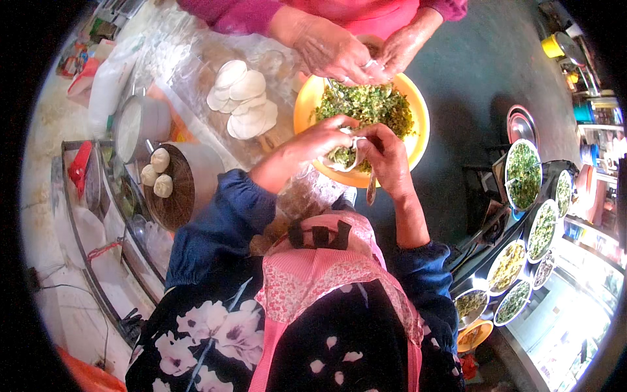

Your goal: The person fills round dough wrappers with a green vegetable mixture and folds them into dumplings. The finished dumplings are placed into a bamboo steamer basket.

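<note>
A dough wrapper (pixel 349 164) with chopped green filling in it is held over the near rim of a yellow bowl (pixel 422 112). My left hand (pixel 321 139) holds its left side, while my right hand (pixel 389 159) pinches the edge on the right. More chopped green filling (pixel 372 105) lies in the bowl. A spoon handle (pixel 371 188) sticks out below my right hand. Across the bowl, a co-worker's two hands (pixel 338 51) pinch something pale over the far rim. Round flat dough wrappers (pixel 245 93) lie overlapping on the floured table to the left.
Three pleated buns (pixel 163 186) sit on a round steamer (pixel 181 210) at left, beside a metal pot (pixel 132 128). Several bowls of chopped fillings (pixel 524 174) stand at right. A black-framed rack (pixel 93 255) is at lower left.
</note>
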Demonstrator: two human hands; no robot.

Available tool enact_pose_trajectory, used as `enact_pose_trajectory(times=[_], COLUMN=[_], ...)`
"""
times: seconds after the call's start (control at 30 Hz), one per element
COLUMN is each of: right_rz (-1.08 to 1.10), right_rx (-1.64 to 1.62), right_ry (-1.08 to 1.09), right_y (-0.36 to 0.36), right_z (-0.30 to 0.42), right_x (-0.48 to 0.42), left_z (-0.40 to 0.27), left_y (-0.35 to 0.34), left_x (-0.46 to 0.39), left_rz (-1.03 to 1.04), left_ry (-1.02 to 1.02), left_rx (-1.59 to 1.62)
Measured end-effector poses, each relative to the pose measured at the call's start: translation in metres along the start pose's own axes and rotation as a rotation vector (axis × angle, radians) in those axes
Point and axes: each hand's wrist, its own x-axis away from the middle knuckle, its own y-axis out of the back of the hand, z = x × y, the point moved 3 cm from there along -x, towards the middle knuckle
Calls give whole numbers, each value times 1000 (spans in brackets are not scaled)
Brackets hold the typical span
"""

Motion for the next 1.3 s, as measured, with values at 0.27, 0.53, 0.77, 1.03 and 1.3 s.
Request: enact_pose_trajectory(times=[0.27, 0.53, 0.77, 1.03, 1.3], right_rz=[-218, -188, -106, -108, -260], right_rx=[-402, 175, 106, 196, -340], right_ry=[-162, 89, 37, 91, -126], right_y=[-8, -3, 3, 7, 0], right_z=[-2, 1, 6, 8, 0], right_x=[21, 9, 7, 8, 25], left_z=[34, 37, 33, 17, 29], left_y=[-27, -33, -29, -26, -35], left_x=[5, 1, -1, 3, 10], left_rz=[-43, -270, -145, -122, -196], left_ry=[-360, -367, -356, -231, -391], left_rx=[876, 534, 494, 191, 491])
